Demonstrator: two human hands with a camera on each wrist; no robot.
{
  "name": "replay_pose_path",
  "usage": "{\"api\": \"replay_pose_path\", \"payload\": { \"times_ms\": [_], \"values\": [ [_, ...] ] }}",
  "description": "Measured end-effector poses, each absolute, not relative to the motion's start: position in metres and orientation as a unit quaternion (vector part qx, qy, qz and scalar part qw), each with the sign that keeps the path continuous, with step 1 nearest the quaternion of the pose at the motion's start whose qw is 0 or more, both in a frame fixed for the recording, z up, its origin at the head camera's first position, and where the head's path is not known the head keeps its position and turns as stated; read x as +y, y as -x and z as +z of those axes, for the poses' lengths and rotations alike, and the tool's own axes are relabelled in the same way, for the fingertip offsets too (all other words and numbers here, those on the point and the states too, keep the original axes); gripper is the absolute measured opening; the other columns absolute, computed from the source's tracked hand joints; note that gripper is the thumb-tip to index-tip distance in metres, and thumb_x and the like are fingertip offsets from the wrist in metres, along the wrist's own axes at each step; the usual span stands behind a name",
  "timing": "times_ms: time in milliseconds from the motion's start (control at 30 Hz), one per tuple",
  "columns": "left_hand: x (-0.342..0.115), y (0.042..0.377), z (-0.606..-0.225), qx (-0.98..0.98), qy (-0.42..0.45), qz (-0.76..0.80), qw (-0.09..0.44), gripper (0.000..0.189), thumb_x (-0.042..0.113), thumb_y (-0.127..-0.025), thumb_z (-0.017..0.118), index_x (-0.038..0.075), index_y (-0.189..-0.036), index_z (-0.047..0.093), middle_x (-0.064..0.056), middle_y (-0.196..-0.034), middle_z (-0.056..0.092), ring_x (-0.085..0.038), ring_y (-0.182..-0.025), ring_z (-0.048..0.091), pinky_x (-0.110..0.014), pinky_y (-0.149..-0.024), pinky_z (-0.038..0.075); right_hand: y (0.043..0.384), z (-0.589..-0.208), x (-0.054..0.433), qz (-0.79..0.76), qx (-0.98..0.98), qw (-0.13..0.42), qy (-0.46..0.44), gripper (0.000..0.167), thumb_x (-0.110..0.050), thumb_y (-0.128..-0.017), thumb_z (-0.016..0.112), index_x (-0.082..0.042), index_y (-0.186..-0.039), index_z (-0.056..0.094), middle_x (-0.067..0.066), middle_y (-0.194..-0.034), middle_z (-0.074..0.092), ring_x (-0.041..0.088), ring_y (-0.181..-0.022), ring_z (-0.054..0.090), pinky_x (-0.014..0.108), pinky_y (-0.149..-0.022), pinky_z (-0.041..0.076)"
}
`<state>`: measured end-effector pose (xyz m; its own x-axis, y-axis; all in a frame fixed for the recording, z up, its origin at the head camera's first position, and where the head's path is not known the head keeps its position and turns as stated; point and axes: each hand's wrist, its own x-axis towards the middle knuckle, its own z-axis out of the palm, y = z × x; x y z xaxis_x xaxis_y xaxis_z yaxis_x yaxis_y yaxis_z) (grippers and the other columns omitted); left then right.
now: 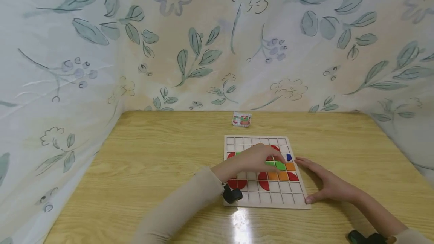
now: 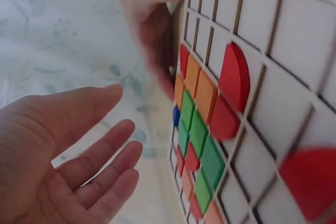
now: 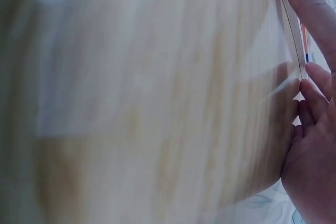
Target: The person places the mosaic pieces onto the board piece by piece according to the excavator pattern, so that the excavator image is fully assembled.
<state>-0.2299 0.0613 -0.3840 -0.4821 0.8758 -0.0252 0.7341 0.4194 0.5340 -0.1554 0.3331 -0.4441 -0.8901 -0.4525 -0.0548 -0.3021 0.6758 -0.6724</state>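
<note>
A pale wooden grid board [image 1: 274, 198] lies on the table, partly filled with flat coloured pieces. My left hand [image 1: 259, 158] hovers over the board's middle and hides several squares. Its thumb and fingers are apart with nothing between them in the left wrist view. Close by are green squares [image 2: 212, 161], orange squares [image 1: 290, 166] and a small blue piece [image 1: 289, 157]. Red rounded pieces [image 2: 234, 77] sit in other squares. Along the board's right edge rests my right hand [image 1: 330, 185], thumb at the near corner and extended fingers farther up the side.
A small printed card [image 1: 242, 119] with a coloured pattern lies on the wooden table [image 1: 162, 142] beyond the board. Floral cloth [image 1: 203, 48] rises behind the table and on both sides. Dark wrist devices [image 1: 232, 194] are worn on both arms.
</note>
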Motion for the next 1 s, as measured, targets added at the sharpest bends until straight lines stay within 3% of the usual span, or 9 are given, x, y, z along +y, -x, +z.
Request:
{"api": "replay_pose_path", "payload": {
  "times_ms": [100,233,467,567,667,700,800,1000],
  "values": [
    [0.045,0.231,-0.382,0.83,-0.479,0.242,0.151,0.031,0.025,-0.087,0.064,0.018,-0.117,0.063,0.007,-0.115,0.062,-0.008,-0.106,0.055,-0.016,-0.087,0.04,0.155,-0.444,0.333,-0.354,0.905,0.115,0.205,0.099,-0.033,-0.063,0.083,-0.019,-0.145,0.028,0.013,-0.149,0.024,-0.018,-0.123,0.012,0.07,-0.092,0.02],
    [0.018,0.23,-0.382,0.834,-0.465,0.264,0.138,0.029,0.023,-0.087,0.064,0.017,-0.115,0.064,0.005,-0.114,0.063,-0.011,-0.102,0.057,-0.018,-0.084,0.043,0.155,-0.445,0.333,-0.354,0.906,0.119,0.198,0.099,-0.033,-0.063,0.083,-0.019,-0.145,0.028,0.015,-0.149,0.023,-0.02,-0.122,0.01,0.071,-0.092,0.02],
    [-0.047,0.226,-0.38,0.85,-0.393,0.325,0.132,0.027,0.017,-0.086,0.065,0.012,-0.113,0.065,-0.001,-0.112,0.065,-0.017,-0.105,0.058,-0.031,-0.089,0.045,0.156,-0.445,0.334,-0.354,0.906,0.116,0.2,0.1,-0.032,-0.063,0.083,-0.019,-0.145,0.028,0.016,-0.149,0.022,-0.024,-0.12,0.007,0.071,-0.092,0.019],
    [-0.077,0.223,-0.38,0.857,-0.367,0.343,0.12,0.027,0.016,-0.086,0.065,0.01,-0.112,0.065,-0.004,-0.109,0.066,-0.02,-0.102,0.06,-0.035,-0.088,0.047,0.157,-0.445,0.335,-0.352,0.907,0.115,0.199,0.101,-0.034,-0.063,0.083,-0.02,-0.145,0.027,0.014,-0.15,0.021,-0.023,-0.122,0.007,0.045,-0.109,0.015],
    [-0.103,0.219,-0.383,0.866,-0.35,0.341,0.107,0.026,0.016,-0.085,0.066,0.009,-0.111,0.065,-0.004,-0.109,0.066,-0.019,-0.099,0.061,-0.036,-0.086,0.048,0.156,-0.444,0.336,-0.353,0.907,0.114,0.198,0.101,-0.034,-0.062,0.083,-0.02,-0.145,0.027,0.014,-0.15,0.021,-0.022,-0.122,0.007,0.044,-0.109,0.015],
    [-0.11,0.218,-0.384,0.869,-0.346,0.338,0.106,0.026,0.016,-0.085,0.066,0.009,-0.11,0.065,-0.004,-0.108,0.066,-0.019,-0.098,0.061,-0.036,-0.086,0.048,0.156,-0.444,0.336,-0.353,0.907,0.115,0.197,0.101,-0.034,-0.063,0.083,-0.02,-0.145,0.027,0.014,-0.15,0.021,-0.022,-0.122,0.007,0.045,-0.109,0.015],
    [-0.129,0.21,-0.388,0.873,-0.333,0.337,0.113,0.024,0.013,-0.085,0.066,0.009,-0.109,0.066,-0.004,-0.107,0.066,-0.018,-0.095,0.061,-0.035,-0.085,0.048,0.156,-0.443,0.334,-0.353,0.907,0.119,0.195,0.1,-0.033,-0.063,0.083,-0.019,-0.145,0.027,0.016,-0.149,0.021,-0.023,-0.121,0.007,0.071,-0.093,0.018],
    [-0.148,0.189,-0.394,0.877,-0.315,0.336,0.134,0.021,0.01,-0.081,0.069,0.01,-0.102,0.068,0.002,-0.099,0.067,-0.012,-0.088,0.059,-0.03,-0.079,0.049,0.156,-0.442,0.332,-0.352,0.908,0.121,0.191,0.1,-0.033,-0.063,0.083,-0.02,-0.145,0.028,0.016,-0.149,0.022,-0.022,-0.121,0.008,0.072,-0.092,0.017]
  ]
}}
